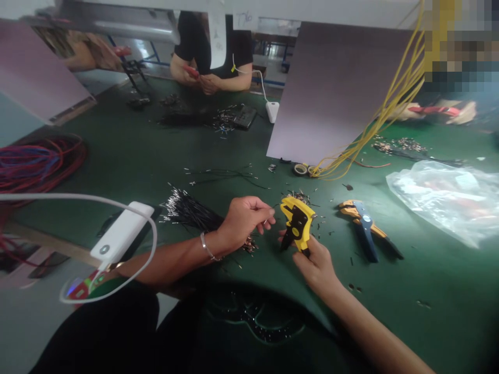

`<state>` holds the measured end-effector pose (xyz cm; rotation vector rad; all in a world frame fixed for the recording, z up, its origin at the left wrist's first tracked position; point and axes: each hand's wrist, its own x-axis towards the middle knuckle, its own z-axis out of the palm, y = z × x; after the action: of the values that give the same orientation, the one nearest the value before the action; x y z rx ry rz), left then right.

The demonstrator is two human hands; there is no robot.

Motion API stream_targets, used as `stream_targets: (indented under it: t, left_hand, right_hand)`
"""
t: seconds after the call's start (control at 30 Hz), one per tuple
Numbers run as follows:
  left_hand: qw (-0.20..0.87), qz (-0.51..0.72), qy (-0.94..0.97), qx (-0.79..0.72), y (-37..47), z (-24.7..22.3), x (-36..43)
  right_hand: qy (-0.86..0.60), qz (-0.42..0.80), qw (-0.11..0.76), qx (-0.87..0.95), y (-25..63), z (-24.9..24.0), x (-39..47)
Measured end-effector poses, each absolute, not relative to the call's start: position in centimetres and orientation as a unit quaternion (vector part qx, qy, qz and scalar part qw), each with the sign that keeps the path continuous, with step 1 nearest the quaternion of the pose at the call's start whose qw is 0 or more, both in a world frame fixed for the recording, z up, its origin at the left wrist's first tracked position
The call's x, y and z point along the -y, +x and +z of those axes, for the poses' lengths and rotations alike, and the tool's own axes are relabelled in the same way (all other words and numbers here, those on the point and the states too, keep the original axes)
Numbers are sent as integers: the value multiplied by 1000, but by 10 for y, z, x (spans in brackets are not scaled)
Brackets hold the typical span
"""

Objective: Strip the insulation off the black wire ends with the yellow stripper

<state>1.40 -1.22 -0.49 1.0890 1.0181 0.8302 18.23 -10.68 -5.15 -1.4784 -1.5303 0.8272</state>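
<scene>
My right hand [315, 259] is wrapped round the handles of a yellow and black wire stripper [299, 221], its head pointing up and away from me. Just left of the tool, my left hand [249, 218] is closed in a pinch; a thin dark wire seems to run from its fingertips toward the tool's jaws, though it is hard to make out. Beneath and behind the left hand lies a bundle of black wires [195, 210] with bare silvery ends at the left. Copper-coloured wire ends [249, 245] show below that hand. Small clippings [300, 196] lie behind the stripper.
Blue and orange pliers [364, 223] and a clear plastic bag [448, 197] lie right on the green table [156, 150]. A white power bank [122, 234] with a looping cable is at left. Tape rolls [300, 169] sit under yellow wires [374, 130]. A person's hands [210, 83] work opposite.
</scene>
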Motion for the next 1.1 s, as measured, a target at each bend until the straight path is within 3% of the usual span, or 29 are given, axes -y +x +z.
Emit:
stream_targets:
  t: [0.33, 1.1]
  left_hand:
    - [648, 381, 463, -470, 18, -11, 10]
    - [713, 259, 488, -432, 24, -6, 29]
  right_hand:
    - [-568, 400, 420, 583, 187, -51, 103]
    - [-572, 339, 425, 614, 176, -52, 101]
